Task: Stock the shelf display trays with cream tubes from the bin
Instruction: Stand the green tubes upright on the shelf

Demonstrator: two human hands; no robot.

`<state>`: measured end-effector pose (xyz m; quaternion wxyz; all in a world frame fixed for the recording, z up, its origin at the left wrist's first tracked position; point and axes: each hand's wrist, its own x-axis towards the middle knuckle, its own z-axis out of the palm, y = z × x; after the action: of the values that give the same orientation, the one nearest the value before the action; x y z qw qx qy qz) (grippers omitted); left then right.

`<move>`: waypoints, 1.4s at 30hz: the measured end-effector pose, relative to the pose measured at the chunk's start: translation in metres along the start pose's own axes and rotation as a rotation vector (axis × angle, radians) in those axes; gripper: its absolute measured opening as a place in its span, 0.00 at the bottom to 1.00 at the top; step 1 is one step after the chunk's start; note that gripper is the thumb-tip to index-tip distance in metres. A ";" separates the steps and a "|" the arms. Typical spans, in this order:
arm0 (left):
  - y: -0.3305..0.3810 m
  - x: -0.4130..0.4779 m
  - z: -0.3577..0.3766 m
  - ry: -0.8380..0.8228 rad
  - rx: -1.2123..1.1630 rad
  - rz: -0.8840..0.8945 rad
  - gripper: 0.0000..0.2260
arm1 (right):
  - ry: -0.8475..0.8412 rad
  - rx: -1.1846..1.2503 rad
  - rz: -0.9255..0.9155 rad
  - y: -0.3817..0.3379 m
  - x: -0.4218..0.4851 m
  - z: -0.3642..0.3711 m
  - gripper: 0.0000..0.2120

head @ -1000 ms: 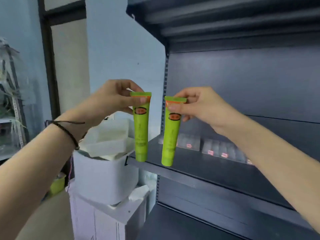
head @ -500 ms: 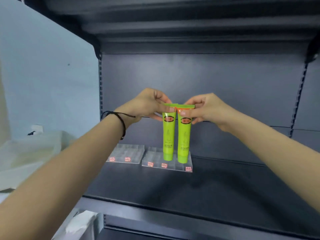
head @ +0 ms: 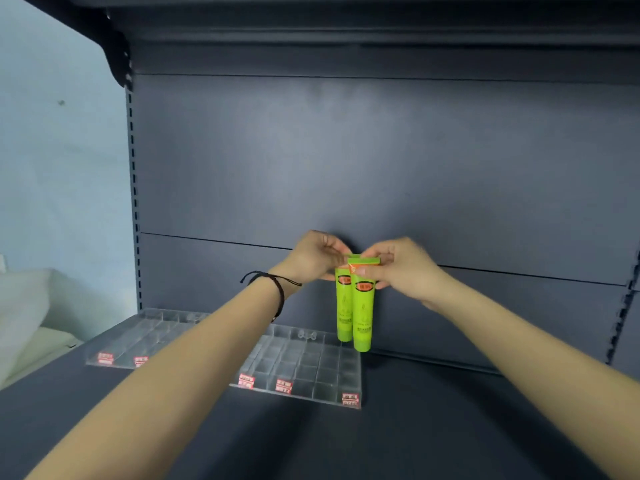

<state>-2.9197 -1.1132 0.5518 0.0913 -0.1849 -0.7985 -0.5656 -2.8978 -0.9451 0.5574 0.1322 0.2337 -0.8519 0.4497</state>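
Two lime-green cream tubes hang upright, caps down, over the back right corner of a clear display tray (head: 304,372). My left hand (head: 317,256) pinches the crimped top of the rear tube (head: 343,306). My right hand (head: 398,265) pinches the top of the front tube (head: 363,317), which overlaps the rear one. The tubes' lower ends sit at the tray's back row; whether they touch it is unclear. A second clear tray (head: 145,337) lies to the left, partly behind my left forearm.
Both trays rest on a dark grey metal shelf (head: 450,427) with a back panel and another shelf overhead. Red price labels line the trays' front edges. A slotted upright (head: 133,202) marks the left side; a pale bin edge (head: 20,306) shows at far left.
Both hands moved forward and down with the tubes, from in front of the shelf to the right tray's back corner. The tubes now overlap. The view has swung towards the shelf.
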 end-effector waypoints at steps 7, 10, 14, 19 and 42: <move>-0.025 0.029 0.016 -0.028 -0.001 -0.020 0.11 | -0.006 0.043 0.051 0.030 0.023 0.002 0.05; -0.029 0.034 0.017 -0.028 -0.001 -0.021 0.11 | -0.011 0.075 0.068 0.038 0.027 0.005 0.06; -0.028 0.035 0.017 -0.042 0.028 -0.018 0.09 | -0.027 0.129 0.091 0.043 0.027 0.010 0.08; -0.030 0.032 0.013 -0.044 0.026 -0.022 0.10 | -0.039 0.149 0.080 0.043 0.024 0.012 0.10; -0.047 0.036 0.027 -0.096 0.041 -0.031 0.06 | -0.007 0.178 0.095 0.050 0.020 0.004 0.07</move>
<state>-2.9696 -1.0950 0.5144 0.0479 -0.1973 -0.8161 -0.5411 -2.9407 -0.9299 0.5289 0.0864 0.2054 -0.8191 0.5287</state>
